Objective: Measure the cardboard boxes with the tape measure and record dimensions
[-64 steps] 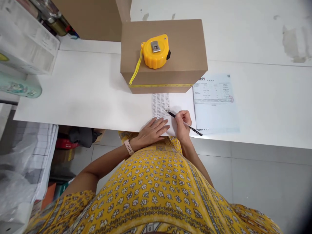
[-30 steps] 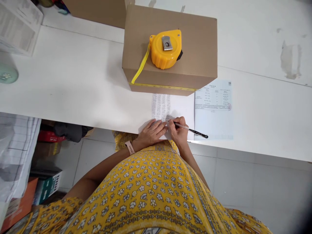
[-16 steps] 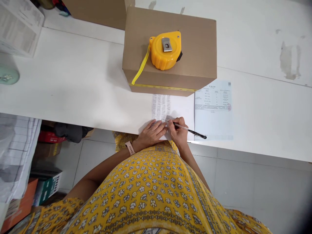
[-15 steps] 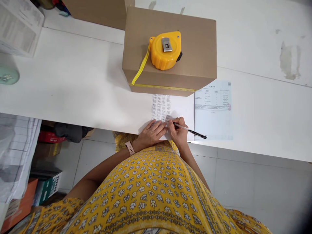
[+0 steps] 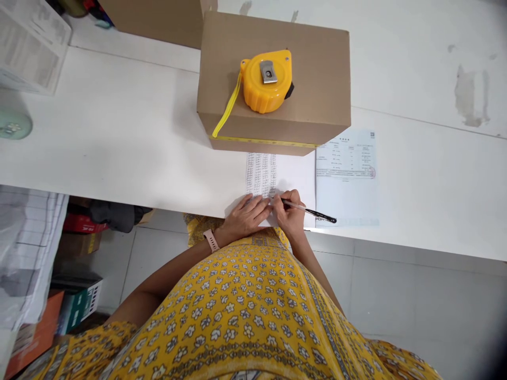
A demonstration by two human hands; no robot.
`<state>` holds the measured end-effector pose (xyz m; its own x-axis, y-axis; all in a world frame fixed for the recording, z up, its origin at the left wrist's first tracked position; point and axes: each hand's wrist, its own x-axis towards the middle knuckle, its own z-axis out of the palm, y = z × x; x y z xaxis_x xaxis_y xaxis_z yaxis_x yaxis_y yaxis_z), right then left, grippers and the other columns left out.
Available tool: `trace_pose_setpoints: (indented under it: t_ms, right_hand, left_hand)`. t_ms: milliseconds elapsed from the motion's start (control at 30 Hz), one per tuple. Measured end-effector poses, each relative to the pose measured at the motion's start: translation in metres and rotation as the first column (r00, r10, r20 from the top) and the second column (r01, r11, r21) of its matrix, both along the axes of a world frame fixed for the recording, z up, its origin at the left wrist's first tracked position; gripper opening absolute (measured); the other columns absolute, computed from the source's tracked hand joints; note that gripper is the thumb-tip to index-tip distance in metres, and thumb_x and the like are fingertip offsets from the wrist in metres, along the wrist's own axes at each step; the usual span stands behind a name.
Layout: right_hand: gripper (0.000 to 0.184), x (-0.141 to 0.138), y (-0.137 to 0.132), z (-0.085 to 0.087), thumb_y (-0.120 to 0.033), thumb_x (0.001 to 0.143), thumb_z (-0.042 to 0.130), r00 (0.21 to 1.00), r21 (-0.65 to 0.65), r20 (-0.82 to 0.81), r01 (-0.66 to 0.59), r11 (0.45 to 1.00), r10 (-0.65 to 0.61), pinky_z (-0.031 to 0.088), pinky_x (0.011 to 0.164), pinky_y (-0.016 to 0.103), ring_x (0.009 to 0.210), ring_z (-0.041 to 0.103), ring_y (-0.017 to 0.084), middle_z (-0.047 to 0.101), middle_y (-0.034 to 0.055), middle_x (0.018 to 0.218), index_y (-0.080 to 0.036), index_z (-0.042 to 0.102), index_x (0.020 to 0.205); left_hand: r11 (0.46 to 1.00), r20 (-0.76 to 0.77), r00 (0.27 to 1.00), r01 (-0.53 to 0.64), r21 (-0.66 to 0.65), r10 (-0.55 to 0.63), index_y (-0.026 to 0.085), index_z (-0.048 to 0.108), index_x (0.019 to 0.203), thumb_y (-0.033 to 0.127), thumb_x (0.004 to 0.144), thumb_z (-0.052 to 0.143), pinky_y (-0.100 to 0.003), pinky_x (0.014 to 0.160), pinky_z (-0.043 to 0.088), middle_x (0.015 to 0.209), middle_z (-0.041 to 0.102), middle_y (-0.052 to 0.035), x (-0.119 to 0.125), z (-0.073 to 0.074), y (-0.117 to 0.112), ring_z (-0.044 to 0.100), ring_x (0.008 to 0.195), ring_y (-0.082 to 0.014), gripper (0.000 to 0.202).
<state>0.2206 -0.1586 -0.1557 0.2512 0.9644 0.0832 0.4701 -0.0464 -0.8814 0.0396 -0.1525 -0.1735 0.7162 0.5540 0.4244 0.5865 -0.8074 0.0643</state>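
Observation:
My right hand is closed round a black-capped pen, its tip down at the lower part of a sheet of paper. Columns of small handwriting fill the sheet's left half. Flat on the paper's lower left lies my left hand, fingers stretched out, with a pink band on the wrist. Beyond the hands stands a brown cardboard box, covering the paper's far end. On top of it rests a yellow tape measure, its yellow strap hanging over the front edge.
A printed form lies right of the paper. Behind at left are another cardboard box and a white container, with a green object at the left edge. The white table's front edge runs just below the hands.
The view has shifted very slightly. The pen's rear end has tipped a little; both hands stay in almost the same place on the paper.

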Motion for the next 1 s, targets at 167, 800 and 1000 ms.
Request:
trace_pose_setpoints:
  t_ms: [167, 800, 1000]
  right_hand:
    - [0.022, -0.0001, 0.0006, 0.0017, -0.034, 0.094, 0.063, 0.999, 0.005, -0.034, 0.017, 1.000, -0.017, 0.040, 0.054, 0.028, 0.056, 0.046, 0.011, 0.051, -0.0053, 0.065, -0.025, 0.049, 0.079]
    - [0.022, 0.0001, 0.0008, 0.0016, -0.033, 0.094, 0.062, 1.000, 0.014, -0.030, 0.006, 1.000, -0.006, 0.039, 0.054, 0.027, 0.056, 0.046, 0.011, 0.050, -0.0055, 0.066, -0.025, 0.049, 0.079]
    - [0.022, -0.0001, 0.0011, 0.0017, -0.032, 0.093, 0.063, 0.999, 0.015, -0.025, 0.031, 0.999, -0.031, 0.038, 0.055, 0.028, 0.056, 0.044, 0.011, 0.049, -0.0059, 0.065, -0.025, 0.048, 0.079]
  left_hand:
    - [0.996, -0.001, 1.000, 0.014, -0.084, -0.014, 0.019, 0.066, 0.137, 0.061, 0.105, 0.041, -0.045, 0.118, 0.043, 0.136, 0.070, -0.0105, -0.0004, -0.0014, -0.0007, 0.061, 0.131, -0.0257, 0.059]
    - [0.997, 0.012, 1.000, 0.020, -0.074, -0.020, 0.018, 0.066, 0.137, 0.060, 0.105, 0.043, -0.046, 0.118, 0.043, 0.136, 0.070, -0.0121, -0.0005, -0.0012, -0.0006, 0.062, 0.131, -0.0267, 0.058]
    - [1.000, 0.016, 1.000, -0.005, 0.029, 0.004, 0.017, 0.070, 0.128, 0.059, 0.107, 0.036, -0.044, 0.115, 0.045, 0.132, 0.072, -0.0095, 0.0014, 0.0039, 0.0007, 0.065, 0.125, -0.0246, 0.058]
